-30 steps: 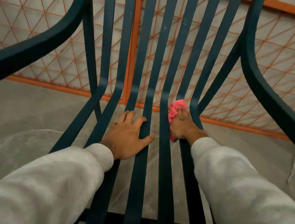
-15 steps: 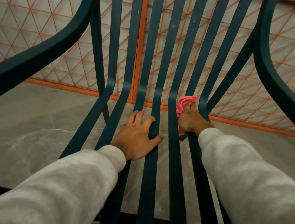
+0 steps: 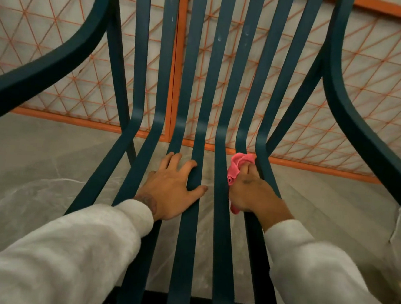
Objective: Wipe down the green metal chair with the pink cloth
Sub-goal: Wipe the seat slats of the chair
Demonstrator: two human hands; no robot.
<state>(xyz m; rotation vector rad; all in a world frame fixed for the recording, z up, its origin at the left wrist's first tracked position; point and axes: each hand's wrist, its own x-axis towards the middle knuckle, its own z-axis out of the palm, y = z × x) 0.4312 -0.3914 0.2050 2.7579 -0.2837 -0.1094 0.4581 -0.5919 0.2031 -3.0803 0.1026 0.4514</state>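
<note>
The dark green metal chair point(image 3: 227, 110) fills the view, its long slats running from the seat up into the backrest, with curved armrests on both sides. My left hand point(image 3: 171, 188) lies flat on the middle seat slats, fingers spread, holding nothing. My right hand point(image 3: 251, 195) presses the bunched pink cloth point(image 3: 238, 166) against a slat on the right side of the seat, close to where the slats bend upward. Part of the cloth is hidden under my palm; a bit of it shows below the hand.
Behind the chair stands an orange-framed panel point(image 3: 278, 161) with orange triangular mesh. The grey marbled floor point(image 3: 35, 173) shows beneath and between the slats. The chair's armrests point(image 3: 44, 70) rise close on either side.
My right hand with the cloth has slid a little farther up the slat toward the bend. The view has shifted slightly; my left hand stays flat on the middle slats.
</note>
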